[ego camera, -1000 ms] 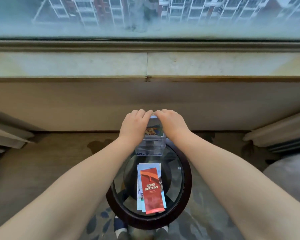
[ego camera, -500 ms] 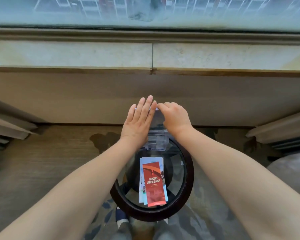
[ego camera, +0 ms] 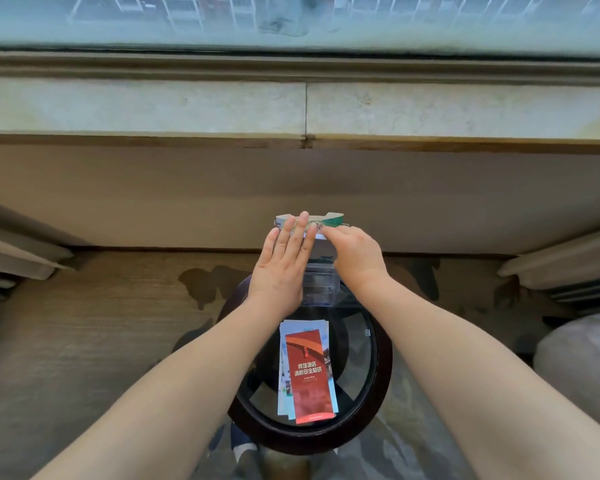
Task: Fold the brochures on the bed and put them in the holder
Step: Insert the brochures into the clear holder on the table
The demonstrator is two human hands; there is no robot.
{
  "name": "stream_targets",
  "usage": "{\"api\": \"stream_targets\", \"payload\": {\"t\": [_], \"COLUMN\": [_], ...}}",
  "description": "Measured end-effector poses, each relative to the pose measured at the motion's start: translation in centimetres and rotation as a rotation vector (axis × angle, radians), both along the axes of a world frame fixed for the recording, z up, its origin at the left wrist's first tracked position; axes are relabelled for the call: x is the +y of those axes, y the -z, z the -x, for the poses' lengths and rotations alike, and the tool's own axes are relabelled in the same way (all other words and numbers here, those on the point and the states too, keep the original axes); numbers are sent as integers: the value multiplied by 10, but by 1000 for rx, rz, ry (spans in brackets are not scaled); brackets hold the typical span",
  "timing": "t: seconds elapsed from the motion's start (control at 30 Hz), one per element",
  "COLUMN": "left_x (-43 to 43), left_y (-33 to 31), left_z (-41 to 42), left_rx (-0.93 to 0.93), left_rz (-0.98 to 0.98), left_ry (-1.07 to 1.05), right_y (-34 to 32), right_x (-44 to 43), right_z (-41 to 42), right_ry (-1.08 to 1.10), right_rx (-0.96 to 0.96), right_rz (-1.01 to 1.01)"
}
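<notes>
Our left hand (ego camera: 281,268) presses straight fingers against the brochure (ego camera: 326,221) standing in the holder (ego camera: 317,285). Our right hand (ego camera: 355,258) pinches its top with curled fingers. In front of the holder, a stack (ego camera: 309,372) reads "宾馆酒店 消防安全知识".

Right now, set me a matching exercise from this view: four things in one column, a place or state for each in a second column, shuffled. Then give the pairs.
Things
1. left hand
2. right hand
3. red brochure
4. clear holder

Places and states
A. stands at the far edge of the glass table, between the hands
B. fingers straight, flat against the upright brochures
C. lies flat on top of a stack on the table
D. fingers curled on the upright brochures' top edge

Pairs: 1-B, 2-D, 3-C, 4-A
</notes>
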State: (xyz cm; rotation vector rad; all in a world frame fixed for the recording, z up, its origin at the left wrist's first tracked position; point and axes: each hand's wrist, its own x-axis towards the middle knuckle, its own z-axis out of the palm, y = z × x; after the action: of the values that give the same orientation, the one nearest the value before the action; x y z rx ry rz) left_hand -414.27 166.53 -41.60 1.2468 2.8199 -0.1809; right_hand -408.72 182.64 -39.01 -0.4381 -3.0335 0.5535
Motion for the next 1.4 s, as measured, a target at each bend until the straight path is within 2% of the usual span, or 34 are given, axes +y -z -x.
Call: {"api": "stream_targets", "payload": {"t": [0.37,0.53,0.6,0.77,0.93,1.03,1.1,1.17,1.27,1.33,1.4], "left_x": [1,0,3,7,8,-9,-31,-51,-70,-72,-68], "left_y": [49,59,60,59,57,63,77,98,130,150,168], "left_z": [-3,-6,-4,-1,1,-13,-30,-48,-74,-87,-96], "left_rx": [-119,-139,-142,-185,-151,-139,-206,-306,-490,-594,-669], "left_rz": [84,61,37,54,76,79,134,212,336,405,392], "left_ry": [-20,-16,-16,-36,-24,-134,-225,-256,-288,-302,-344], "right_y": [61,77,83,100,94,90,97,115,152,176,197], "right_x": [-7,-7,-7,-19,-21,-28,-35,-41,-49,-56,-64], "right_z": [-6,-10,-11,-28,-24,-34,-51,-72,-105,-121,-131], "right_ry": [2,-14,-26,-51,-10,62,171,233,196,152,167], "right_rx": [-69,17,63,-153,-234,-173,-152,-236,-493,-668,-764], "right_rz": [46,55,-1,-110,-176,-137,-60,-18,49,176,351]}}
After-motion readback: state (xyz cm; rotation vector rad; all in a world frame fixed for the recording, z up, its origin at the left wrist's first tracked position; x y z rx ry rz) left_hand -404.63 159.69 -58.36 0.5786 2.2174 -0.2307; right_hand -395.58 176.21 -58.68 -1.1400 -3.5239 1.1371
